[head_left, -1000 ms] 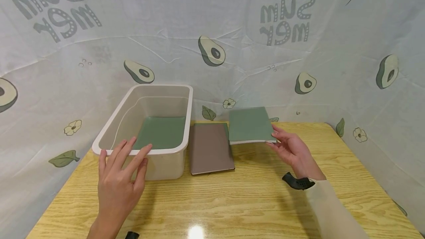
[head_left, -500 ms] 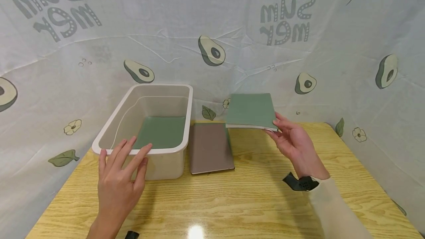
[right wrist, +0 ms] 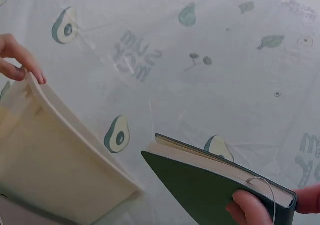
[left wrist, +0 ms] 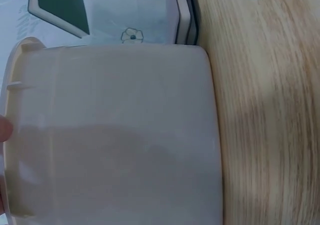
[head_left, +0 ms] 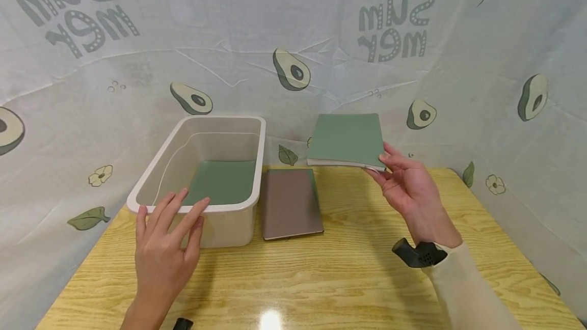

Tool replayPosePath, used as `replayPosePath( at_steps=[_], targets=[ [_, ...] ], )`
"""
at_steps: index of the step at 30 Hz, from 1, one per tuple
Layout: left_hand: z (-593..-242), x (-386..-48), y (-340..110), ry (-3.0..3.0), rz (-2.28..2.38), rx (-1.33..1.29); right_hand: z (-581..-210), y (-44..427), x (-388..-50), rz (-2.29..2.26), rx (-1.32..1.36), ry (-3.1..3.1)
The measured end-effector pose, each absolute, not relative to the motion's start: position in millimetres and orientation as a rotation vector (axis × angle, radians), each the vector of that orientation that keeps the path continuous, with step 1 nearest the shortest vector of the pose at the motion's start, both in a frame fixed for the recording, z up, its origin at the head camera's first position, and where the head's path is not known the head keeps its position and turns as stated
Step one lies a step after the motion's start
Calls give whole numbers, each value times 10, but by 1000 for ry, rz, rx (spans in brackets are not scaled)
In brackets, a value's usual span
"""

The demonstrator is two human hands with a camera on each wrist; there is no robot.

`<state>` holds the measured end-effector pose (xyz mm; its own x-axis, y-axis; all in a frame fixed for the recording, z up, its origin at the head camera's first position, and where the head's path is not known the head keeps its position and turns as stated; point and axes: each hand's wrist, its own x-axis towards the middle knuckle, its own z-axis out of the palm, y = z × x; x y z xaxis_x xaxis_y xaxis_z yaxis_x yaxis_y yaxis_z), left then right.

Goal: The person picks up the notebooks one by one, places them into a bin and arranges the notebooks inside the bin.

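Where the head view looks down on the pale wood-grain counter [head_left: 330,279], a green-covered rectangular book [head_left: 347,139] hangs above it, clamped near its front right corner by the right grip [head_left: 408,187]; the book extends leftward and away from those fingers. Foreshortening leaves its long axis uncertain, though a page edge faces the person. The governing relation appears to be with the off-white plastic bin [head_left: 229,230], which stands lower and to the left, mouth upward, a flat green rectangle [head_left: 222,182] on its floor; a grey-brown-covered flat book [head_left: 291,205] lies between. The left grip [head_left: 167,248] is the nearer to the bin, pinching its front rim. Relative to one second earlier, the green-covered book and right grip are raised; bin, grey-brown book and left grip keep their places.

Left wrist view: the bin's outer wall fills most of the field, a fingertip at its rim; the green-covered book appears in the upper corner, apart from it.

Right wrist view: the right grip's digits hold the book at one end, its covers slightly parted at the other, which points toward the bin.
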<state>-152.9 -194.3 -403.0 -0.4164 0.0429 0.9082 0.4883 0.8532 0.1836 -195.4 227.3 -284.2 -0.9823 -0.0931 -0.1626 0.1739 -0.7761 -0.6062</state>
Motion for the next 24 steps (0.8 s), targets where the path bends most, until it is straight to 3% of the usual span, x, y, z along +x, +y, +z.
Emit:
replayPosePath(
  at_steps=[24],
  targets=[
    [-4003, -1577, -1886, -1887, -549, -333, -2683, 2188, -2035, -2842, 100, 982]
  ],
)
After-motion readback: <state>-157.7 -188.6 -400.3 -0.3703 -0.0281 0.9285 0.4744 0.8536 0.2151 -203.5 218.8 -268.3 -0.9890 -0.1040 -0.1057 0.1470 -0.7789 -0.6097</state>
